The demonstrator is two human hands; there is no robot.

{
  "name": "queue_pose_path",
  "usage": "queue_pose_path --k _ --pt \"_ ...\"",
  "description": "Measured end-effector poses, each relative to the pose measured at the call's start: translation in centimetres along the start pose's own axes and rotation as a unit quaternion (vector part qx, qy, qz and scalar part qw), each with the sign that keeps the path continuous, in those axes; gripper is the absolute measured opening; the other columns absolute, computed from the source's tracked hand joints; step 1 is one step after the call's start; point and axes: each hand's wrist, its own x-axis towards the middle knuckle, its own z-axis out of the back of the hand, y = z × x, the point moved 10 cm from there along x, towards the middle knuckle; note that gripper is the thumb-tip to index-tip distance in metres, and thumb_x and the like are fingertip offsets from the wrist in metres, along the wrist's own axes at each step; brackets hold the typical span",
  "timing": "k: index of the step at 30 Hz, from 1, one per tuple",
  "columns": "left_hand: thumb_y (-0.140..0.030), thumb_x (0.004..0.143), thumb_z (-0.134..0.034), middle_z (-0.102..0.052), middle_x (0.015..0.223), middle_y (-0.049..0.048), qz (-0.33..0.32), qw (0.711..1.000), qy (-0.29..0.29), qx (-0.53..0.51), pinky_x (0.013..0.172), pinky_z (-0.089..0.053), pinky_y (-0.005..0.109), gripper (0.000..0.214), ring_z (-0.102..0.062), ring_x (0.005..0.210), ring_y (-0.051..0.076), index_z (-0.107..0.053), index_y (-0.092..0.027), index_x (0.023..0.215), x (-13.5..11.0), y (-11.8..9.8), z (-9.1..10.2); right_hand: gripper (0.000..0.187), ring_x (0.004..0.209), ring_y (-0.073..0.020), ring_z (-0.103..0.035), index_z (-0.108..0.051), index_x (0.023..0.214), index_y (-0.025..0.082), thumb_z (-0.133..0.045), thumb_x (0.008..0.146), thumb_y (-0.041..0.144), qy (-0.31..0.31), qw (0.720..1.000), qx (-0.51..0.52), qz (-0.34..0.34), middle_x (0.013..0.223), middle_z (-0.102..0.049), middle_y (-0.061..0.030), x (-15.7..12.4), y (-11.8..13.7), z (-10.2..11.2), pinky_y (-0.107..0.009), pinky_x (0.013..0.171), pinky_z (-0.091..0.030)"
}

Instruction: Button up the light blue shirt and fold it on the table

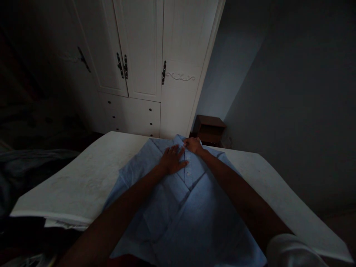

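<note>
A light blue button-up shirt (pixel 178 207) lies spread on a white-covered table (pixel 86 170), its collar at the far edge and its lower part toward me. My left hand (pixel 172 160) rests flat on the shirt's chest, fingers spread, just left of the button strip; a ring shows on one finger. Up at the collar, my right hand (pixel 194 145) has its fingers bent and pinched on the collar's edge. The fingertips of both hands are close together near the top of the button strip. What lies beneath the right palm is hidden.
A white wardrobe (pixel 139 48) with dark handles and drawers stands behind the table. Right of it sits a small brown cabinet (pixel 210 128) by the grey wall (pixel 292 92). Dark cloth (pixel 27 167) is heaped at the left. The room is dim.
</note>
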Motion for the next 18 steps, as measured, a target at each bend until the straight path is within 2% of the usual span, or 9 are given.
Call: queue_pose_path --k 5,9,12,16,18 --pt "-0.069 0.092 -0.031 -0.032 0.158 0.015 -0.004 1.0 0.015 0.002 0.116 -0.02 0.053 0.071 -0.03 0.144 0.036 -0.04 -0.026 0.148 0.0 -0.1 0.1 0.027 0.1 -0.0217 -0.067 -0.075 0.096 0.023 -0.052 0.096 0.037 0.038 0.998 0.033 0.026 0.1 -0.075 -0.0025 0.4 -1.0 -0.3 -0.03 0.084 -0.044" --pt "-0.068 0.092 -0.031 -0.035 0.157 0.0138 -0.004 1.0 0.018 0.004 0.116 -0.02 0.053 0.072 -0.029 0.145 0.035 -0.039 -0.025 0.149 -0.1 -0.2 0.2 0.024 0.085 -0.0178 -0.069 -0.075 0.09 0.02 -0.065 0.087 0.042 0.078 0.993 0.064 0.065 0.089 -0.075 0.0002 0.6 -1.6 -0.6 -0.023 0.073 -0.046" --pt "-0.068 0.092 -0.03 -0.034 0.157 0.0151 -0.008 1.0 0.011 0.002 0.116 -0.021 0.053 0.072 -0.029 0.144 0.036 -0.039 -0.024 0.149 -0.2 -0.2 0.3 0.022 0.088 -0.019 -0.07 -0.075 0.094 0.019 -0.074 0.079 0.035 0.073 0.992 0.08 0.07 0.092 -0.076 -0.0024 0.7 -1.9 -0.7 -0.025 0.077 -0.047" --pt "-0.068 0.093 -0.03 -0.029 0.158 0.0182 -0.013 1.0 0.002 0.001 0.115 -0.022 0.055 0.077 -0.029 0.144 0.037 -0.025 -0.022 0.155 -0.2 -0.3 0.3 0.017 0.092 -0.021 -0.07 -0.075 0.094 0.019 -0.072 0.081 0.03 0.034 0.994 0.09 0.054 0.093 -0.076 -0.0049 0.8 -2.3 -0.8 -0.031 0.086 -0.046" --pt "-0.065 0.094 -0.029 -0.026 0.159 0.0174 -0.026 1.0 0.004 0.003 0.114 -0.022 0.057 0.073 -0.029 0.145 0.036 -0.024 -0.025 0.155 -0.2 -0.6 0.2 0.014 0.09 -0.0213 -0.07 -0.076 0.09 0.02 -0.071 0.082 0.029 0.011 0.995 0.092 0.049 0.09 -0.077 -0.0042 0.8 -2.3 -0.7 -0.034 0.089 -0.046"
